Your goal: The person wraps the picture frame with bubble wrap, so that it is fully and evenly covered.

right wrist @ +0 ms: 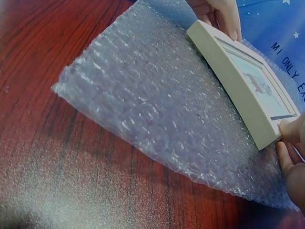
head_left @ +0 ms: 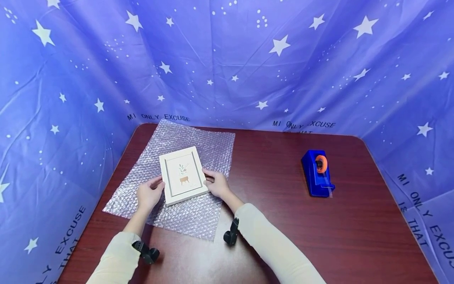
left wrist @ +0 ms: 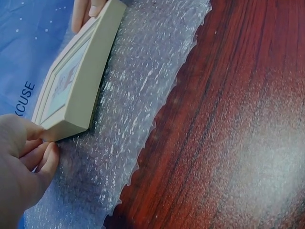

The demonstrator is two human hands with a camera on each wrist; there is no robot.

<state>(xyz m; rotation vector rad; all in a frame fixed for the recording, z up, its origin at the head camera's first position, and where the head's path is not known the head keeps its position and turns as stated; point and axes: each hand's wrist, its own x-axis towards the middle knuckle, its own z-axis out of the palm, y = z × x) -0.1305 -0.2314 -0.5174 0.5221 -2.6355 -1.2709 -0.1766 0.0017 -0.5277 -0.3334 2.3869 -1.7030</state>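
Gripping a cream-coloured rectangular picture frame [head_left: 184,176] by opposite sides with the fingers of left hand [head_left: 149,194] and right hand [head_left: 217,184] over the middle of a translucent plastic bubble-wrap sheet [head_left: 189,219]

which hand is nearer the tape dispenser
The right hand, gripping the picture frame on the right; the left hand grips the opposite edge, farther from the dispenser.

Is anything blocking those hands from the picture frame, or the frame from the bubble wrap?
Nothing visible: the left hand and right hand grip the picture frame, and no object shows between it and the bubble wrap. The tape dispenser stands off to the right.
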